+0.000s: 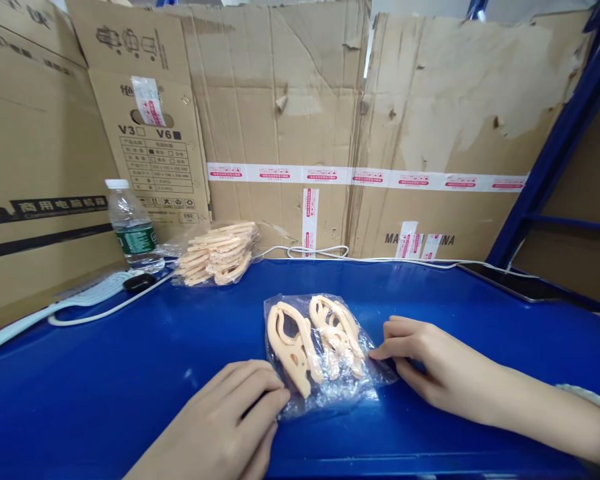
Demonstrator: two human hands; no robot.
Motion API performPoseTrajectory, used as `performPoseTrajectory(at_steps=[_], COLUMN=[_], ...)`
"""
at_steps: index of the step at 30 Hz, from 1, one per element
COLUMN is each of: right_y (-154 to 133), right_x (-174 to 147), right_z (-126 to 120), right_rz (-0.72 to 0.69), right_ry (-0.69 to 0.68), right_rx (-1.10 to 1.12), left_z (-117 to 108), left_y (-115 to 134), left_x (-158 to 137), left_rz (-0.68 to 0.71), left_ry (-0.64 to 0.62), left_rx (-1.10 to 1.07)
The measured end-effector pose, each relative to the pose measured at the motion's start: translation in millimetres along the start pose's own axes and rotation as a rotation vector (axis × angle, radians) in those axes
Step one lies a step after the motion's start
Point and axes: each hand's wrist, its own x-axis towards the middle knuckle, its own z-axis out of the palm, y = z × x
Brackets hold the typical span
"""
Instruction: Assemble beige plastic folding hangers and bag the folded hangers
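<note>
A clear plastic bag (325,400) lies flat on the blue table in front of me. Inside it, side by side, are two beige pieces with curved openings, a left piece (295,353) and a right piece (337,337); they look like folded clips or hangers. My left hand (225,417) is closed at the bag's lower left corner, its fingers curled and the thumb partly hidden. At the right edge, the index fingertip of my right hand (430,357) touches the bag, with the thumb apart beneath it and the other fingers bent.
Behind to the left rests a bagged stack of similar beige pieces (217,253). Near it stand a water bottle (135,230), a black oval object (139,283) and a white cable (85,320). A dark flat device (510,283) lies far right. Cardboard sheets (280,120) wall the back.
</note>
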Motion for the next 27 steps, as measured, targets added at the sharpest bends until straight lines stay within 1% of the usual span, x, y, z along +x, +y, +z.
performPoseTrajectory(at_steps=[3, 5, 7, 9, 11, 13, 14, 15, 17, 19, 22, 24, 25, 27], right_y=[5, 12, 22, 33, 43, 52, 57, 61, 69, 76, 85, 86, 85, 74], right_x=[0, 3, 10, 20, 34, 50, 60, 69, 91, 112, 134, 136, 132, 116], right_z=[-9, -15, -21, -26, -29, -29, -27, -25, -19, -12, -10, -13, -16, -22], right_rz=[0.039, 0.051, 0.035, -0.025, -0.117, -0.206, -0.239, -0.268, -0.315, -0.372, -0.398, -0.358, -0.327, -0.264], right_ry=[-0.063, -0.098, -0.123, -0.154, -0.198, -0.233, -0.236, -0.235, -0.209, -0.176, -0.121, -0.054, -0.004, 0.121], right_rx=[-0.098, -0.175, -0.253, -0.324, -0.400, -0.498, -0.554, -0.608, -0.682, -0.687, -0.654, -0.650, -0.642, -0.547], left_z=[-3, -4, -2, 1, 3, 3, 2, 2, 6, 18, 45, 61, 66, 73], left_y=[5, 7, 9, 12, 15, 14, 11, 5, -17, -46, -89, -106, -111, -115], left_x=[16, 26, 35, 43, 54, 69, 79, 90, 114, 135, 150, 150, 148, 142], left_rz=[0.043, 0.103, 0.176, 0.246, 0.312, 0.355, 0.354, 0.308, 0.207, 0.147, 0.160, 0.167, 0.165, 0.150], left_ry=[-0.049, -0.069, -0.088, -0.118, -0.140, -0.145, -0.187, -0.261, -0.263, -0.261, -0.265, -0.233, -0.228, -0.253], left_rx=[-0.076, -0.125, -0.160, -0.184, -0.214, -0.269, -0.302, -0.330, -0.327, -0.332, -0.374, -0.406, -0.436, -0.486])
